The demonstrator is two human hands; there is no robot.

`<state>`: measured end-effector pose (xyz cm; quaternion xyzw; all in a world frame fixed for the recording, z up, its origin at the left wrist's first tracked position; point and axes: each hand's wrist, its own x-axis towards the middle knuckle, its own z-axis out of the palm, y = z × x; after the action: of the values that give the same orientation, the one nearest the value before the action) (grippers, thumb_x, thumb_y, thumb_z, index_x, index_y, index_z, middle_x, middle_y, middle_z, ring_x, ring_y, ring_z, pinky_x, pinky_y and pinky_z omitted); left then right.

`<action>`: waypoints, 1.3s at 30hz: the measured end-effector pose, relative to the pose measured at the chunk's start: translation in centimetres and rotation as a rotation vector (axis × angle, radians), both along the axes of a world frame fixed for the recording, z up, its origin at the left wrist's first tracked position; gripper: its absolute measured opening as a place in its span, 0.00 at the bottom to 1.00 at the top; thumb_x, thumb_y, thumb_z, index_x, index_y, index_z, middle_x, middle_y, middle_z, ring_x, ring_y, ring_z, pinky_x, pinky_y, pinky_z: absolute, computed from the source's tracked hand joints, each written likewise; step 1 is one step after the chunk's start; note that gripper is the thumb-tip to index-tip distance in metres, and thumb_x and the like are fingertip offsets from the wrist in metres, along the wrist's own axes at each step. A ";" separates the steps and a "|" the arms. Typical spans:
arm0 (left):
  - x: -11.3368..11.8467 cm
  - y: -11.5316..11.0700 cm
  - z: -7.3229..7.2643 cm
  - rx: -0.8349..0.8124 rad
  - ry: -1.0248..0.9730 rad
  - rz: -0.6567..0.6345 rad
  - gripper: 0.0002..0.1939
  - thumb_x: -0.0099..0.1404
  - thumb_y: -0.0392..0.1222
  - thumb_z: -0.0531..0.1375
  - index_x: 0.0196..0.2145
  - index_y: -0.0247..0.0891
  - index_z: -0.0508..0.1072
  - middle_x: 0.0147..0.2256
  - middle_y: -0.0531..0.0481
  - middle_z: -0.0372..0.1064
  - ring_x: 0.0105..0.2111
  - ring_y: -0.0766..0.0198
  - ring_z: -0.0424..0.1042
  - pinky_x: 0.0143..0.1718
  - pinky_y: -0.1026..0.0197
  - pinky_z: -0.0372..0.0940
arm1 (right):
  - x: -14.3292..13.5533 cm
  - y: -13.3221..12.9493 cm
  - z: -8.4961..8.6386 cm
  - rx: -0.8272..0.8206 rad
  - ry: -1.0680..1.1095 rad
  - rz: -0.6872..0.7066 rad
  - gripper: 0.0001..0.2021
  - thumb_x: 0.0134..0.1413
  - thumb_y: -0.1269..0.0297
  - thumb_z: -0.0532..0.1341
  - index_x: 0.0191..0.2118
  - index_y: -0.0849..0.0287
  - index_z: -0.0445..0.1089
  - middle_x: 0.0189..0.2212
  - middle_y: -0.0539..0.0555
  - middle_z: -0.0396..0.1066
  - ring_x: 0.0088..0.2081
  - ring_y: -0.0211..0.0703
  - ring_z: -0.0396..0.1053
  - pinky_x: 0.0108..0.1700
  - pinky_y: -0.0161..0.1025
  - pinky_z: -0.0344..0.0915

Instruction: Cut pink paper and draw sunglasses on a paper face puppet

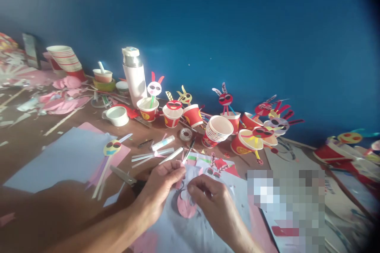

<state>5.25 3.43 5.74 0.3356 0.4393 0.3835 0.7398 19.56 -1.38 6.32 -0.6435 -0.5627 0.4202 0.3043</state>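
Note:
My left hand (163, 184) is pinched at the middle front, its fingertips pressed together on something too small to make out. Just right of it, my right hand (210, 195) has its fingers curled and pressed together over a pink round paper piece (187, 205); whether it grips the piece or something else is unclear. Both hands are above a blue-grey sheet (204, 233). Scissors (123, 176) lie left of my left hand, their handles partly hidden. Behind the hands are paper scraps, a marker (163, 143) and a tape roll (186, 134).
Red cups with paper faces stand along the blue wall, among them a cup (148, 110). Nearby are stacked cups (218, 128), a white bottle (135, 77) and a white mug (117, 116). A paper-face figure (112, 148) lies on blue paper (59, 158) at left.

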 end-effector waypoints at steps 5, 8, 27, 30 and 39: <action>0.6 -0.8 0.5 -0.062 -0.105 -0.020 0.13 0.54 0.46 0.65 0.23 0.37 0.67 0.20 0.57 0.57 0.22 0.68 0.58 0.26 0.65 0.53 | -1.5 0.2 -0.6 -0.045 0.197 -0.009 0.10 0.52 0.62 0.59 0.23 0.58 0.65 0.18 0.45 0.61 0.22 0.34 0.55 0.26 0.32 0.53; 0.3 -0.9 0.4 -0.075 -0.148 -0.028 0.14 0.55 0.46 0.65 0.21 0.37 0.65 0.21 0.56 0.58 0.24 0.67 0.60 0.27 0.64 0.56 | -1.6 0.3 -1.0 -0.072 0.253 -0.033 0.11 0.50 0.62 0.58 0.21 0.58 0.61 0.17 0.44 0.57 0.22 0.33 0.52 0.25 0.32 0.51; -9.8 0.4 0.2 0.144 0.039 0.172 0.10 0.57 0.42 0.65 0.23 0.36 0.72 0.18 0.55 0.63 0.21 0.69 0.60 0.27 0.65 0.55 | -3.6 1.2 -2.1 -0.131 0.023 0.266 0.10 0.52 0.59 0.58 0.24 0.55 0.68 0.18 0.46 0.62 0.23 0.37 0.57 0.26 0.34 0.52; -14.1 1.0 0.4 0.228 0.027 0.405 0.09 0.55 0.42 0.67 0.24 0.38 0.72 0.19 0.57 0.62 0.22 0.70 0.58 0.26 0.66 0.56 | -3.7 1.6 -2.3 -0.003 -0.135 0.371 0.09 0.57 0.61 0.57 0.29 0.53 0.71 0.23 0.47 0.69 0.25 0.39 0.65 0.29 0.35 0.58; -18.7 -0.4 -0.6 0.191 0.068 0.665 0.11 0.46 0.41 0.72 0.24 0.37 0.74 0.23 0.56 0.65 0.23 0.70 0.62 0.25 0.66 0.59 | -10.6 2.9 -3.0 0.501 -0.507 0.613 0.10 0.52 0.75 0.61 0.26 0.53 0.72 0.28 0.50 0.72 0.30 0.42 0.69 0.31 0.37 0.59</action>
<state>-13.47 3.06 5.14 0.2541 0.5111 0.6316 0.5246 8.91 1.56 3.29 -0.4369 -0.8674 0.1716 0.1651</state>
